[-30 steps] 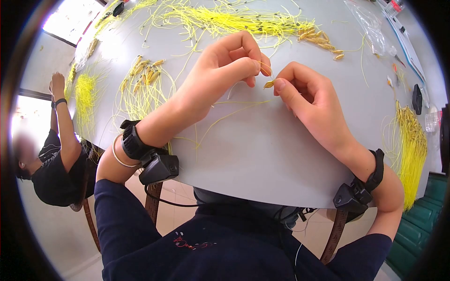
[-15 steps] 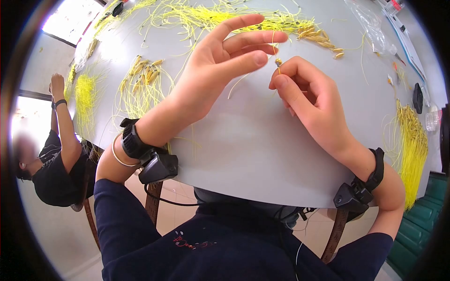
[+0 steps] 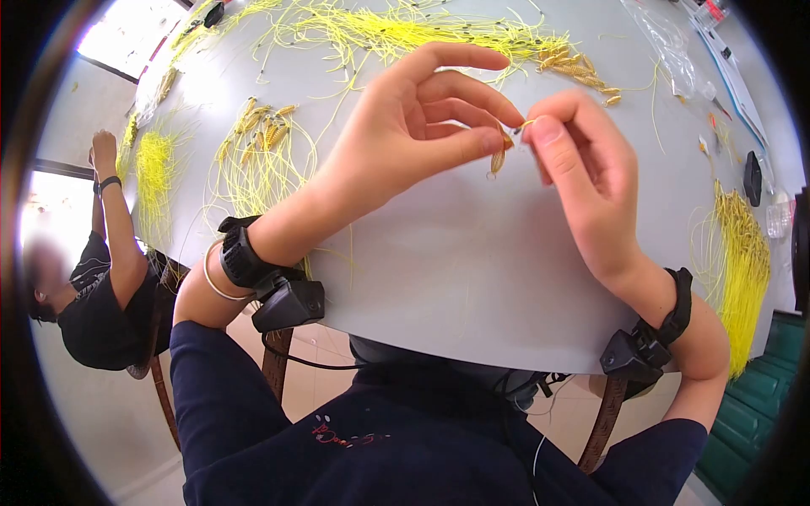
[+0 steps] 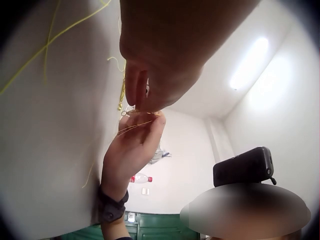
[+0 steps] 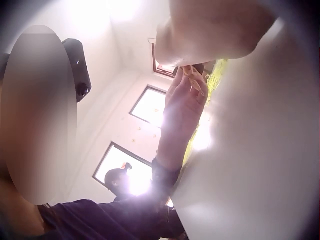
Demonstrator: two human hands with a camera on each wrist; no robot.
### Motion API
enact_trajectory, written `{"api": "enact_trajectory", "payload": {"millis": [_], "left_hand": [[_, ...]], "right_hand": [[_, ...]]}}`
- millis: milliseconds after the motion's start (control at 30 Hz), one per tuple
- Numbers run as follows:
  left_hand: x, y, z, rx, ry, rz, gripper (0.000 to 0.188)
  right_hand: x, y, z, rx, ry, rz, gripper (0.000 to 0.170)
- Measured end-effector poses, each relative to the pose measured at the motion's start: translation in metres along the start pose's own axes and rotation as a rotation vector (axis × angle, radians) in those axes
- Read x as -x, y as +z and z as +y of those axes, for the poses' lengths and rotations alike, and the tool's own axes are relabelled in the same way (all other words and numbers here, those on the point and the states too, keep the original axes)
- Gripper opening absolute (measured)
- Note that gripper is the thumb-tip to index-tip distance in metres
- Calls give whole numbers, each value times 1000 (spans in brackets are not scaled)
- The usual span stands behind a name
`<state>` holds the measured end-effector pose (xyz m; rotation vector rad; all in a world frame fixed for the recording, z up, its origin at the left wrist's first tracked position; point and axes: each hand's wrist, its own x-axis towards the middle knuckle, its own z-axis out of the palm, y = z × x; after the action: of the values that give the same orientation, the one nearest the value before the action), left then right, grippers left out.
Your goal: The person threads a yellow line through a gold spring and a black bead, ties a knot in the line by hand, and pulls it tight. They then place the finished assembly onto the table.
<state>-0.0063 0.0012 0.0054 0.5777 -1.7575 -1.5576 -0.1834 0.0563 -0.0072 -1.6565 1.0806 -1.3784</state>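
Note:
Above the middle of the grey table, the thumb and a finger of my left hand (image 3: 430, 118) pinch a small gold wire coil (image 3: 497, 162), which hangs down with a loop at its lower end. In the left wrist view, that coil (image 4: 133, 112) shows its ring sticking out beside the fingers. My right hand (image 3: 589, 160) is just to the right, its thumb and index finger pinching a short yellow line (image 3: 529, 124) with a dark bit at its end. The fingertips of both hands are close together. The right wrist view shows the coil (image 5: 192, 80) against the left fingers.
A heap of yellow lines (image 3: 405, 35) with gold coils (image 3: 578, 69) lies at the back. Another coil bunch (image 3: 263, 135) is at left, and a long yellow bundle (image 3: 738, 287) at right. A plastic bag (image 3: 666, 51) lies back right. Another person (image 3: 105, 287) sits at the left.
The gold coil has passed from the right hand's fingers to the left thumb and finger. The left fingers, spread half a second ago, have closed in; the right hand has moved slightly up and right.

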Motion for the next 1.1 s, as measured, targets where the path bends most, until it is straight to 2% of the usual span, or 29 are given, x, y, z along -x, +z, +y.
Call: {"api": "enact_trajectory", "payload": {"millis": [67,200,267,600,700,800,867,900,1000,1100], "left_hand": [[1,2,-1,18,-32,-35,55],[2,3,1,30,-65,-103,59],[3,3,5,29,-95,-96,60],[2,5,6,146,-213,-59,59],[1,4,8,95,-224,-44,59],[3,5,12,41,-203,-15,59],[3,2,10,64,-179,-29,60],[2,0,9,86,-155,-44,60],[2,-1,9,89,-185,-52,58],[3,-6,8,152,-183,-97,50]], "right_hand": [[-3,-1,3,54,-83,105,8],[-5,-1,4,132,-116,113,7],[-6,-3,7,211,-208,118,6],[-5,-2,8,158,-186,65,4],[-5,-1,8,144,-169,83,5],[-5,-2,6,84,-240,90,7],[-2,-7,-16,-228,261,-69,11],[-2,-5,-14,-228,260,-68,11],[-4,-4,-16,-255,375,-247,16],[-4,-1,-1,-300,276,-240,16]]}}
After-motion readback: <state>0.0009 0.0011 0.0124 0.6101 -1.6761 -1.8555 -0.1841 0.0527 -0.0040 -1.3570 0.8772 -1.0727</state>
